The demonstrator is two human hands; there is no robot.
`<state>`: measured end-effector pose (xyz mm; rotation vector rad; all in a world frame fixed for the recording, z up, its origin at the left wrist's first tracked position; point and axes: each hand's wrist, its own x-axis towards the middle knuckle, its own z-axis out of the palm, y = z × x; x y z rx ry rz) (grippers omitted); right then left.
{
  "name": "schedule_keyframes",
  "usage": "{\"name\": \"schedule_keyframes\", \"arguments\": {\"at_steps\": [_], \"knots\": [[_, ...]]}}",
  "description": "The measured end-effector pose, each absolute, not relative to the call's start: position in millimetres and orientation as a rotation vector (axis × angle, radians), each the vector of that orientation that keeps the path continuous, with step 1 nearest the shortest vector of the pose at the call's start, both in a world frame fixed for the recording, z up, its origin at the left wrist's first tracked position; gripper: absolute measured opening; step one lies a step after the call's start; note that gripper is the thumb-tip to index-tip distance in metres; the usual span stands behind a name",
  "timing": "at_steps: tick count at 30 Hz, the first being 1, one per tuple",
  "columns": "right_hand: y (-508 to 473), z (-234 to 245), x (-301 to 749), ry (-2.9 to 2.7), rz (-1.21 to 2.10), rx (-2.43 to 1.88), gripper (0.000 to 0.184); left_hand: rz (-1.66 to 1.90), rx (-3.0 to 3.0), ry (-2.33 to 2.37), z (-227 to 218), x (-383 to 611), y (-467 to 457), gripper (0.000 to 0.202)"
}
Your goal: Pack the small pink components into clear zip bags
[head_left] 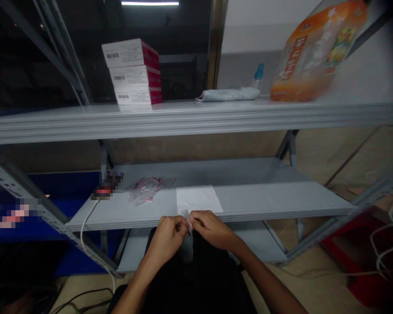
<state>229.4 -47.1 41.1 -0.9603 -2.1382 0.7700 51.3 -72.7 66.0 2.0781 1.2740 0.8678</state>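
My left hand (171, 233) and my right hand (212, 227) meet at the front edge of the middle shelf. Both pinch a small clear plastic bag (189, 227) between thumb and fingers. The bag shows a pinkish edge, and part of it is covered by my fingers; whether anything is inside I cannot tell. Just beyond my hands, a white sheet (198, 198) lies flat on the shelf. To its left is a loose pile of clear plastic bags (146, 189) with red strips.
The grey middle shelf (255, 187) sits under an upper shelf (183, 124). Up there stand stacked white-and-red boxes (131, 74), a folded cloth (229, 94), a blue-capped bottle (258, 76) and an orange bag (314, 56). A white cable (83, 229) hangs at left.
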Motion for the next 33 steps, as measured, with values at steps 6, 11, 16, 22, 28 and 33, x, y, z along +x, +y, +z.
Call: {"name": "schedule_keyframes", "arguments": {"at_steps": [6, 11, 16, 22, 28, 33], "knots": [[-47.8, 45.6, 229.4, -2.082, 0.55, -1.32, 0.017, 0.91, 2.166, 1.633, 63.0, 51.9, -70.8, 0.026], [-42.6, 42.4, 231.8, -1.949, 0.498, -1.457, 0.006, 0.911, 2.132, 1.575, 63.3, 60.8, -73.0, 0.023], [-38.8, 36.2, 234.0, -1.932, 0.659, -1.258, 0.018, 0.948, 2.11, 1.646, 57.5, 66.2, -75.9, 0.018], [-15.5, 44.8, 249.0, -1.757, 0.965, -1.038, 0.036, 1.326, 1.824, 1.341, 53.3, 42.5, -43.4, 0.036], [49.0, 50.2, 257.9, -1.745, 1.081, -0.925, 0.045, 1.059, 1.274, 0.933, 52.3, 20.8, 18.8, 0.057], [78.5, 31.9, 253.8, -1.525, 1.162, -1.033, 0.043, 1.026, 1.271, 0.936, 40.3, 24.3, 49.9, 0.04]]}}
